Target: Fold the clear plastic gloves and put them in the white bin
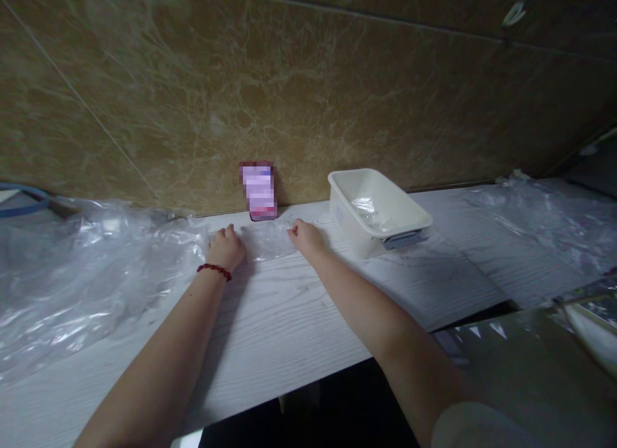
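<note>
A small clear plastic bag lies flat on the pale wood-grain table, between my two hands. My left hand, with a dark red bead bracelet on the wrist, rests at the bag's left end; its fingers are curled and partly hidden, so their grip is unclear. At the bag's right end, my right hand is closed in a pinch on the plastic. Right of it stands a white open bin with some clear plastic inside.
A phone leans against the brown marbled wall. Crumpled clear plastic covers the table's left side, and more clear plastic lies at the far right. A plastic-wrapped box is at the lower right.
</note>
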Demonstrator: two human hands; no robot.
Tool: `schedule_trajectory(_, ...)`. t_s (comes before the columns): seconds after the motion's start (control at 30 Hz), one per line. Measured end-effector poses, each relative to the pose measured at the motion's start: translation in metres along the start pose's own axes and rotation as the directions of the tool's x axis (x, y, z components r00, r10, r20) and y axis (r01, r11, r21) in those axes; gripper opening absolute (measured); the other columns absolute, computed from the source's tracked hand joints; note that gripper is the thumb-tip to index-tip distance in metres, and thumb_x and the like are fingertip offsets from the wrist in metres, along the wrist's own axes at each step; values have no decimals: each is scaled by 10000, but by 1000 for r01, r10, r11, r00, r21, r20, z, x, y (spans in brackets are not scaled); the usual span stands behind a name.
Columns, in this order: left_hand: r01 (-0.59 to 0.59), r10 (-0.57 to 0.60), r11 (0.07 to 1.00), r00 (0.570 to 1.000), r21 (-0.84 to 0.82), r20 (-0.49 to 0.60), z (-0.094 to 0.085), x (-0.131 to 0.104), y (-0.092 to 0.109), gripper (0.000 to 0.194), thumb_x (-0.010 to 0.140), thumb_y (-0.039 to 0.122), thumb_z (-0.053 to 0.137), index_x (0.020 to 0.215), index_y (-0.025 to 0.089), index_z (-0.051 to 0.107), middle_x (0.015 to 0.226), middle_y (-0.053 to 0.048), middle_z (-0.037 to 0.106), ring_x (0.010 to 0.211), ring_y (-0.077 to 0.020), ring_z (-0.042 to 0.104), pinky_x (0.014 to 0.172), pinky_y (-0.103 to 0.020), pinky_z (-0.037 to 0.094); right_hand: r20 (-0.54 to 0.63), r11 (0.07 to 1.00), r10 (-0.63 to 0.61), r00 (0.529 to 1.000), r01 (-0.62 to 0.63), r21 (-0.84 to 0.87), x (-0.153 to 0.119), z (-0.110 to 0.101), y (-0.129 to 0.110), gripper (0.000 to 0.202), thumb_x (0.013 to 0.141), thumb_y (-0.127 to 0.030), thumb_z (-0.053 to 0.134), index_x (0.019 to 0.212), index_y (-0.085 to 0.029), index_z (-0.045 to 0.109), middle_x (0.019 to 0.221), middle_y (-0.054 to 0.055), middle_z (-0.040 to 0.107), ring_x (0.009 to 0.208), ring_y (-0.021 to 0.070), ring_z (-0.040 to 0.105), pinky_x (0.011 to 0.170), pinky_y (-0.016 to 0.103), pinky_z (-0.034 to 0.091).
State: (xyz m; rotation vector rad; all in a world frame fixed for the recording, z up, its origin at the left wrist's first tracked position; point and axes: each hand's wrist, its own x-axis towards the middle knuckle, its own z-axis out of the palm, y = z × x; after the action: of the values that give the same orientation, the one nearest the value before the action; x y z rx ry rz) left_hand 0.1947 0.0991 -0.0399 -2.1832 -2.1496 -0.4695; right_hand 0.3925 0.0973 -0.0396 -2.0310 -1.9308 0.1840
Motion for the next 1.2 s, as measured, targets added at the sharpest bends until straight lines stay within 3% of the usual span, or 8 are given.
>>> schedule_trajectory(0.1, 79, -85, 994, 992, 73, 91, -6, 0, -7, 431, 792, 235, 337, 1200, 101, 365, 1138, -194, 460, 1030, -288, 467, 809, -452, 379, -2, 1000, 6, 1000, -6, -12, 0, 0, 0, 234, 809, -424, 409, 893, -246, 534, 823, 13, 627, 753, 147, 569, 596, 234, 373)
schedule_trajectory(0.27, 89, -97, 990, 993, 109, 70, -20, -7, 8, 380, 805, 202, 302, 1154, 128, 430, 1085, -177, 507, 981, -280, 500, 783, -447, 383, -8, 1000, -1, 1000, 1, -9, -1, 0, 0, 245, 808, -437, 401, 885, -246, 533, 825, 10, 626, 747, 146, 570, 578, 231, 368)
schedule_trajectory(0.37, -90, 89, 992, 996, 90, 13, -21, -13, 28, 394, 825, 234, 263, 1154, 114, 443, 1062, -157, 541, 980, -264, 507, 814, -421, 377, 6, 1000, 6, 1000, -6, -4, -1, 0, 0, 253, 812, -438, 396, 901, -242, 529, 836, 15, 625, 760, 141, 567, 595, 230, 370)
schedule_trajectory(0.5, -392, 389, 919, 920, 48, 53, -8, -18, 45, 430, 837, 264, 253, 1210, 119, 410, 1219, -117, 476, 1136, -236, 400, 957, -420, 264, 23, 1000, -2, 1000, 1, 16, 0, 1, 0, 253, 815, -435, 391, 913, -242, 522, 831, 17, 625, 768, 140, 566, 610, 232, 375)
schedule_trajectory(0.83, -385, 362, 918, 911, 95, 195, 11, -21, 33, 485, 849, 329, 231, 1300, 165, 305, 1361, -119, 289, 1241, -288, 236, 963, -494, 212, 8, 997, 73, 997, -73, -17, -3, -15, -3, 276, 809, -375, 438, 1015, -193, 466, 925, 78, 591, 835, 186, 555, 675, 277, 404)
schedule_trajectory(0.97, -384, 355, 916, 911, 115, 209, 9, -22, 36, 491, 851, 329, 220, 1308, 161, 286, 1368, -118, 275, 1243, -292, 226, 961, -495, 206, -144, 986, -168, 975, 168, -12, -11, -22, -17, 246, 854, -269, 340, 1039, -172, 471, 1029, 91, 548, 963, 177, 491, 810, 278, 369)
schedule_trajectory(1.07, -388, 355, 912, 909, 132, 219, 8, -23, 37, 489, 851, 323, 217, 1306, 159, 289, 1368, -118, 275, 1243, -293, 226, 958, -496, 206, -29, 940, -340, 940, 340, 5, -18, -11, -28, 281, 864, -229, 293, 1049, -158, 491, 1076, 94, 541, 1015, 163, 462, 882, 290, 329)
schedule_trajectory(1.2, -385, 354, 913, 912, 135, 208, 9, -23, 37, 492, 851, 331, 212, 1307, 161, 288, 1369, -123, 270, 1241, -290, 231, 953, -506, 202, 68, 944, -327, 943, 329, -11, -23, 11, -30, 359, 856, -243, 300, 1181, -149, 419, 1271, 98, 413, 1172, 189, 335, 978, 419, 207)
